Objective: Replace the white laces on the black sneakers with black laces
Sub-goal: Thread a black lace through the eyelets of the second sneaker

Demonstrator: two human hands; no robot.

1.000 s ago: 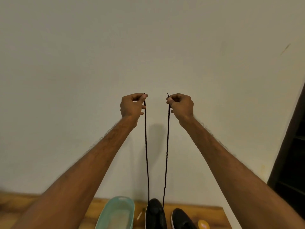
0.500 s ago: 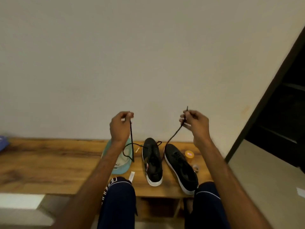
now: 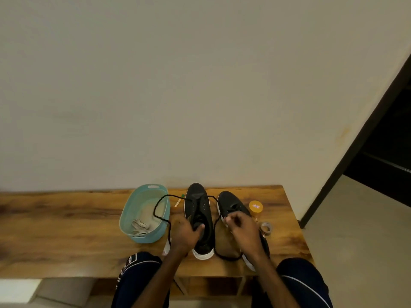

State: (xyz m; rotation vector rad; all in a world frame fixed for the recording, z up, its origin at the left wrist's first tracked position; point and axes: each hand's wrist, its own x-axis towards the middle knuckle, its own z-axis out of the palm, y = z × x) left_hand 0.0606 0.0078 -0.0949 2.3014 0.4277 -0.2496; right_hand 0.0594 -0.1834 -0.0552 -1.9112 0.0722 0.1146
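Note:
Two black sneakers stand side by side on the wooden table (image 3: pixel 66 221), toes toward the wall. The left sneaker (image 3: pixel 198 210) has a black lace (image 3: pixel 161 204) threaded through its front eyelets; one end loops out over the teal basket, the other curls on the table between the shoes. My left hand (image 3: pixel 185 235) grips the collar of the left sneaker, thumb inside the opening. My right hand (image 3: pixel 243 230) pinches the lace's right end above the right sneaker (image 3: pixel 231 207), which it partly hides. White laces (image 3: pixel 139 226) lie in the basket.
A teal plastic basket (image 3: pixel 133 205) sits left of the shoes. An orange-lidded jar (image 3: pixel 255 207) and a roll of tape (image 3: pixel 266 227) stand right of the sneakers. A small white tag (image 3: pixel 177 203) lies between basket and shoe. My knees press against the table's front edge.
Both hands have dropped from holding the lace ends up high to the shoes. The left hand now grips the left sneaker; the lace lies slack.

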